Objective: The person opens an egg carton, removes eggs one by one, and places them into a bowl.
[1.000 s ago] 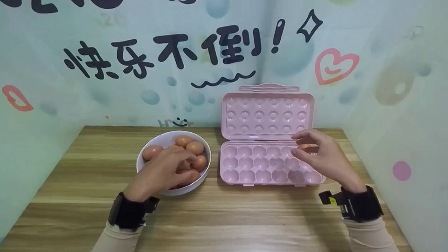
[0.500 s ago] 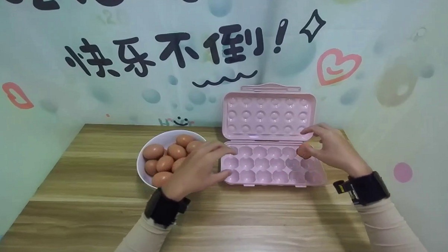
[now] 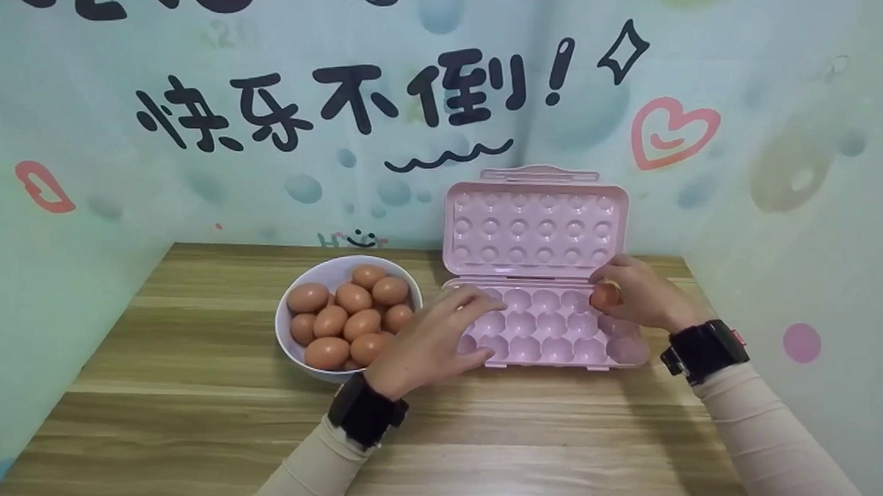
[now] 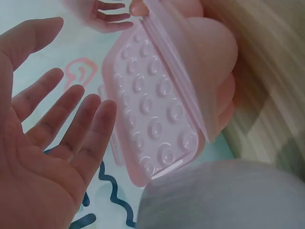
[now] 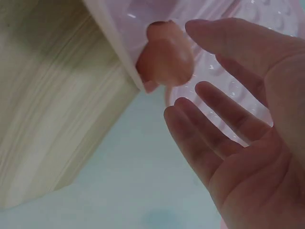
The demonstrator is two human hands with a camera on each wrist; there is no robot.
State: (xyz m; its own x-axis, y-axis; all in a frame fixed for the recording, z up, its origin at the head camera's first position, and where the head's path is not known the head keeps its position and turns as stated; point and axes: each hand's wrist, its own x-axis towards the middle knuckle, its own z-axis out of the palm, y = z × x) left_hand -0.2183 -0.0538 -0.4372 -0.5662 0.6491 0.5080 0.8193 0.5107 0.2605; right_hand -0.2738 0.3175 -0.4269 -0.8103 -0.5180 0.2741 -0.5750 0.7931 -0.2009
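My left hand (image 3: 430, 340) hovers over the left end of the pink egg box (image 3: 552, 361), fingers spread and nothing in them. At the box's back right corner my right hand (image 3: 645, 296) is beside a brown egg (image 3: 605, 297). The right wrist view shows thumb and fingers parted around this egg (image 5: 167, 59), with a gap to it. The egg sits in the tray's end; a second rounded brown shape against it may be another egg or a reflection. Several brown eggs (image 3: 354, 299) fill the white bowl (image 3: 286, 345), partly behind my left hand.
The box's lid (image 3: 536, 230) stands raised at the back against the printed cloth wall (image 3: 300, 201). Both box and bowl rest on the wood-grain table (image 3: 197, 403). Cloth walls also border the table on the left and right.
My left hand has come out of the bowl, moving right to the box's left end with no egg in it. The right hand stays by the egg at the back right corner.
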